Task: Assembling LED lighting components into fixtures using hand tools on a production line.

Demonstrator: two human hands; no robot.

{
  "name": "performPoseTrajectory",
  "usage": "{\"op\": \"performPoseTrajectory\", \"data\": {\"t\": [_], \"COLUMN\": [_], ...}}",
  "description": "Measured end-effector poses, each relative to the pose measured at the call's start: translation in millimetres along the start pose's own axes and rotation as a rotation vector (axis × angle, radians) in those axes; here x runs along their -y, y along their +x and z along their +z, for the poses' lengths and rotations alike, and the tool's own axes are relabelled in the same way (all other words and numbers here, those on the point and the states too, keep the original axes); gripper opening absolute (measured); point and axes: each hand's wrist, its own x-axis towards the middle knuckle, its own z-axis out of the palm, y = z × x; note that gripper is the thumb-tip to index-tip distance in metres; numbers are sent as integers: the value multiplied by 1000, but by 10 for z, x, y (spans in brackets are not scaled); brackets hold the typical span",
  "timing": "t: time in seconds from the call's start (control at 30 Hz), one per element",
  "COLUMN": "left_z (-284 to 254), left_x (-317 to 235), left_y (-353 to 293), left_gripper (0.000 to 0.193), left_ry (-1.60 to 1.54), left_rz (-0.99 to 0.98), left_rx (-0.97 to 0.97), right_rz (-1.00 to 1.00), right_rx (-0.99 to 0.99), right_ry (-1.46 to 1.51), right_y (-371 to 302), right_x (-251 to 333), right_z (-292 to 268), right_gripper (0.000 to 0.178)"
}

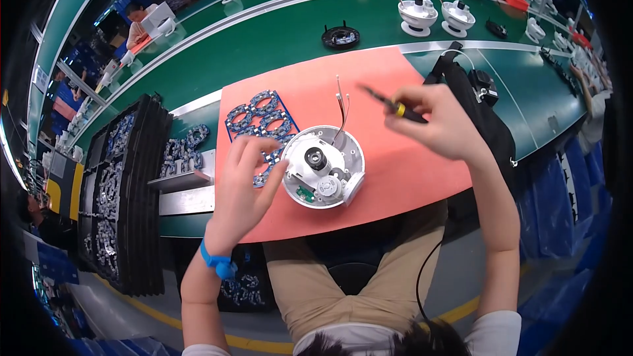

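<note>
A white round camera housing sits on the salmon-coloured mat in front of me, with a black lens facing up. Thin wires stand up from its far side, and a small green board shows inside. My left hand is open at the housing's left edge, thumb and fingers apart; whether a fingertip touches it I cannot tell. Right of the wires, above the mat, my right hand is closed on a slim pointed hand tool with a black-and-yellow handle. Its dark tip points up and left, slightly blurred.
Blue ring-shaped circuit boards lie on the mat, partly behind my left hand. Stacked black trays of boards stand at left. Beyond run a green conveyor, a black round part and white camera units. A black bag-like item lies right.
</note>
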Motion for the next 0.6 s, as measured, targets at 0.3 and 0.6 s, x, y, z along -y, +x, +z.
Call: {"op": "performPoseTrajectory", "data": {"t": [0.3, 0.6], "left_z": [181, 193], "left_x": [35, -52], "left_y": [403, 455], "left_gripper": [7, 8], "left_ry": [215, 147], "left_rz": [322, 373], "left_rx": [116, 88], "right_rz": [-408, -463], "right_rx": [-171, -177], "right_ry": [-822, -1120], "right_y": [-186, -144], "right_x": [217, 150], "right_z": [193, 341], "right_gripper": [20, 7]}}
